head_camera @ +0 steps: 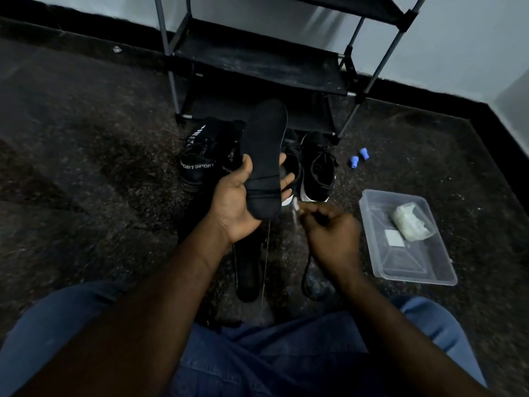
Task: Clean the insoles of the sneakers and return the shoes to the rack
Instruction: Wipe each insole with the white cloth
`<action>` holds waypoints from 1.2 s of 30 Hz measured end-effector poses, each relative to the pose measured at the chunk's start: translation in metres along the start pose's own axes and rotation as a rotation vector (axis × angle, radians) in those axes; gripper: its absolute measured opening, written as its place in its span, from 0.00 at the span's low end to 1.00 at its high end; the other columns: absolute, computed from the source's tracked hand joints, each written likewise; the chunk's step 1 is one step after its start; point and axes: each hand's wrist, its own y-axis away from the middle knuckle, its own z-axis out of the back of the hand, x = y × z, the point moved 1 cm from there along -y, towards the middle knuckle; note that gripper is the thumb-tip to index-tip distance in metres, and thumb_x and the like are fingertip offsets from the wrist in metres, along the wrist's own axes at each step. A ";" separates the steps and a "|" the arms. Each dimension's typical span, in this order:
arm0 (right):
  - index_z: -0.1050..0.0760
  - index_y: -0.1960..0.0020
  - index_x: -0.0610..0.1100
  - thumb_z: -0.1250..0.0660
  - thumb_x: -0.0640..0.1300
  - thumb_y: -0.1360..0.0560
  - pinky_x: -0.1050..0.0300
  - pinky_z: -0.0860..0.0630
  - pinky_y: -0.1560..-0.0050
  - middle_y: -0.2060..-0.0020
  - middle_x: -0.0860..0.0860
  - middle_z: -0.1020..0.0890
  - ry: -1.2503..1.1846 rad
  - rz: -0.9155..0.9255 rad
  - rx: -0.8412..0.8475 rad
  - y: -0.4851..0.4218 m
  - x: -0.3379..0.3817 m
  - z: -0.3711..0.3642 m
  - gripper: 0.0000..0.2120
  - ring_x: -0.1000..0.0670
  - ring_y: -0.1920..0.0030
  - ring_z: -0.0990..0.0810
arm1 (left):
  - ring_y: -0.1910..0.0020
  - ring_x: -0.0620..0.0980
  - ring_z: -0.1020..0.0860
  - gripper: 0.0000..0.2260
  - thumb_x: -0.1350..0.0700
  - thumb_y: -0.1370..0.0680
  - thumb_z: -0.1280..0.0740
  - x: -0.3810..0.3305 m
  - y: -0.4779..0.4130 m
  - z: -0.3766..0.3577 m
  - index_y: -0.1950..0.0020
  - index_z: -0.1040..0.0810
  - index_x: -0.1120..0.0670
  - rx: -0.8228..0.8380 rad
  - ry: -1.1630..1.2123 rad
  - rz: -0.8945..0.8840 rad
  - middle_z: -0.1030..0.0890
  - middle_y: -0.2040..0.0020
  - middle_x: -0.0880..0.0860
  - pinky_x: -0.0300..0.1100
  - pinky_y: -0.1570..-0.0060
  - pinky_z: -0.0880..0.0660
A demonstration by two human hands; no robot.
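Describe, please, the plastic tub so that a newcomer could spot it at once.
Start at the black shoe rack by the wall. On the carpet to its right, nearer the person, sits the tub. It alone is see-through, with a whitish bundle inside.

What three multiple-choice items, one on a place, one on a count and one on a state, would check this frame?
1. Where does the clear container stand?
A. On a rack shelf.
B. On the person's lap.
C. On the floor, at the person's right.

2. How many small blue pieces lie on the floor?
A. Two.
B. One.
C. Four.

3. What does the left hand do?
A. Rests flat on the floor.
B. Holds the black insole.
C. Grips a sneaker.

1 C: it sits on the dark floor beyond the right hand, which pinches a small pale thing.
2 A: a pair lies near the shoe rack.
3 B: thumb and fingers curl round the insole's lower end.
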 end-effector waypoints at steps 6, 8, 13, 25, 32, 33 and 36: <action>0.17 0.51 0.40 0.36 0.36 0.21 0.47 0.22 0.56 0.60 0.41 0.15 -0.436 -0.205 -0.004 -0.005 0.011 0.007 0.08 0.45 0.61 0.19 | 0.27 0.59 0.27 0.23 0.47 0.12 0.49 0.004 0.001 -0.003 0.22 0.33 0.57 -0.020 -0.059 0.001 0.26 0.25 0.53 0.53 0.28 0.30; 0.17 0.50 0.41 0.35 0.37 0.20 0.48 0.21 0.57 0.59 0.43 0.14 -0.373 -0.134 -0.009 -0.005 0.014 0.003 0.07 0.46 0.60 0.18 | 0.27 0.58 0.27 0.24 0.47 0.13 0.47 0.007 0.003 -0.004 0.22 0.33 0.58 -0.028 -0.075 0.013 0.27 0.25 0.55 0.52 0.29 0.28; 0.15 0.49 0.46 0.28 0.37 0.24 0.63 0.23 0.53 0.55 0.53 0.15 0.142 0.341 -0.040 -0.003 0.021 -0.014 0.07 0.56 0.55 0.17 | 0.28 0.58 0.27 0.23 0.50 0.14 0.44 0.015 0.002 -0.007 0.20 0.36 0.59 0.021 -0.036 0.040 0.28 0.25 0.58 0.54 0.33 0.26; 0.14 0.52 0.50 0.27 0.43 0.27 0.50 0.19 0.51 0.56 0.56 0.14 -0.061 0.212 -0.017 0.023 0.035 -0.038 0.06 0.55 0.54 0.16 | 0.34 0.56 0.21 0.29 0.39 0.15 0.50 0.014 0.011 -0.015 0.33 0.19 0.58 -0.029 -0.102 0.079 0.18 0.36 0.56 0.54 0.27 0.31; 0.16 0.48 0.48 0.28 0.39 0.26 0.54 0.19 0.50 0.54 0.56 0.15 0.147 0.234 -0.195 -0.027 0.043 -0.018 0.09 0.57 0.54 0.17 | 0.33 0.59 0.24 0.25 0.54 0.18 0.39 0.015 0.009 -0.018 0.22 0.33 0.60 -0.014 0.021 0.011 0.23 0.30 0.60 0.52 0.29 0.30; 0.15 0.49 0.47 0.28 0.38 0.27 0.54 0.20 0.50 0.54 0.53 0.14 0.204 0.285 -0.167 -0.027 0.041 -0.025 0.09 0.54 0.54 0.16 | 0.36 0.56 0.22 0.25 0.53 0.18 0.39 0.016 0.010 -0.019 0.22 0.32 0.60 -0.006 0.017 0.018 0.20 0.34 0.58 0.50 0.33 0.27; 0.14 0.49 0.45 0.29 0.36 0.27 0.59 0.21 0.48 0.53 0.50 0.14 0.201 0.296 -0.154 -0.023 0.037 -0.040 0.10 0.51 0.52 0.16 | 0.33 0.54 0.22 0.23 0.50 0.16 0.42 0.015 0.012 -0.016 0.23 0.30 0.60 -0.049 0.022 0.039 0.21 0.32 0.58 0.45 0.34 0.25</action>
